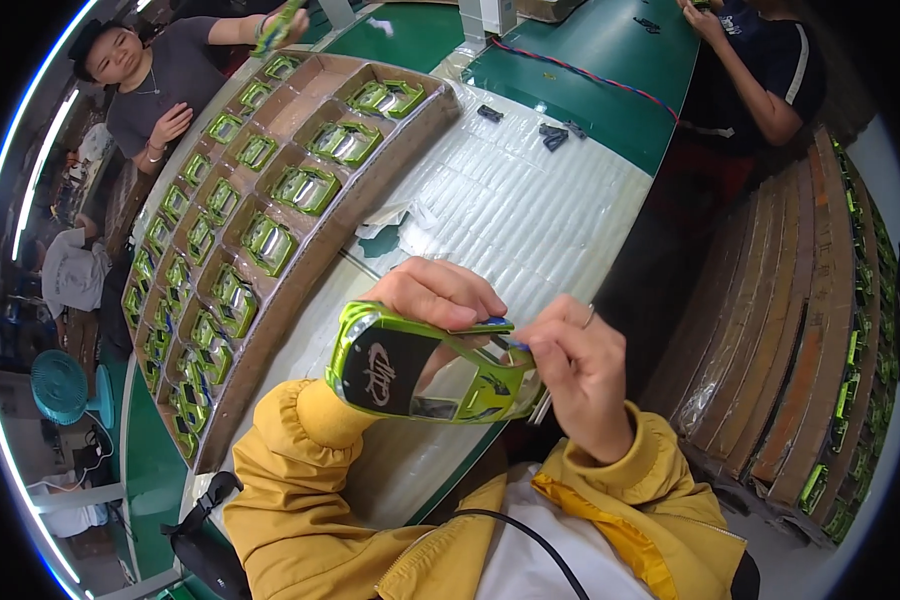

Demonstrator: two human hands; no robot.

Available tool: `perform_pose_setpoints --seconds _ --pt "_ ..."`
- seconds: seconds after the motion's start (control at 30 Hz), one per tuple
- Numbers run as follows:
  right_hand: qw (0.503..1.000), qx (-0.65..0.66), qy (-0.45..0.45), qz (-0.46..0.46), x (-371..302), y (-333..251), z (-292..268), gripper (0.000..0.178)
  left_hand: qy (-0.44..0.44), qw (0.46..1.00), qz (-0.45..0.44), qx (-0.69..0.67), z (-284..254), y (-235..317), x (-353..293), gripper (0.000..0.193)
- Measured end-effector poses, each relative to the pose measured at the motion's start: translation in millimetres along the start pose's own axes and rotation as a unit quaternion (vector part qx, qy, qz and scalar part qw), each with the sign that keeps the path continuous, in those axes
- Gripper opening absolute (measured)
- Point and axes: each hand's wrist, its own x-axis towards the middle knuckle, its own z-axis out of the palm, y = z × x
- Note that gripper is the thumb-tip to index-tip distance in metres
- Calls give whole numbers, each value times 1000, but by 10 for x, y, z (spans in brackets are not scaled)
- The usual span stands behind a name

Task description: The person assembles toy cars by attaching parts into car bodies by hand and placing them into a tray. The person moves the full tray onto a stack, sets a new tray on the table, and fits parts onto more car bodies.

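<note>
A lime-green plastic shell [518, 385] with a glossy dark panel and openings in its right part is held up in front of my chest, tilted. My left hand [435, 293] is closed on its upper edge, thumb and fingers pressed together near a blue strip. At the shell's right end, my right hand [582, 372] pinches a small blue piece [519, 346] between thumb and finger. Whether that piece is fixed to the shell cannot be made out. Thin metallic-looking edges show below the right fingers.
A divided cardboard tray [315, 238] of similar green shells stands at the left. Small dark pieces [553, 136] lie on the pale ribbed sheet [530, 210]. Stacked trays [770, 330] rise at the right. Co-workers [185, 75] are across and at the far right. A red-blue cable [590, 74] crosses the green table.
</note>
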Motion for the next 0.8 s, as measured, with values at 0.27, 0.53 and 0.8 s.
perform_pose_setpoints --seconds 0.27,0.53,0.8 --pt "997 18 -56 -40 -75 -57 -27 35 52 988 -90 -119 23 -71 -63 21" --pt "987 103 -120 -21 200 -1 -154 23 37 984 -109 -135 42 -36 -95 24" --pt "954 -167 -94 -231 217 27 -75 15 32 994 -85 -67 117 -109 -132 25"
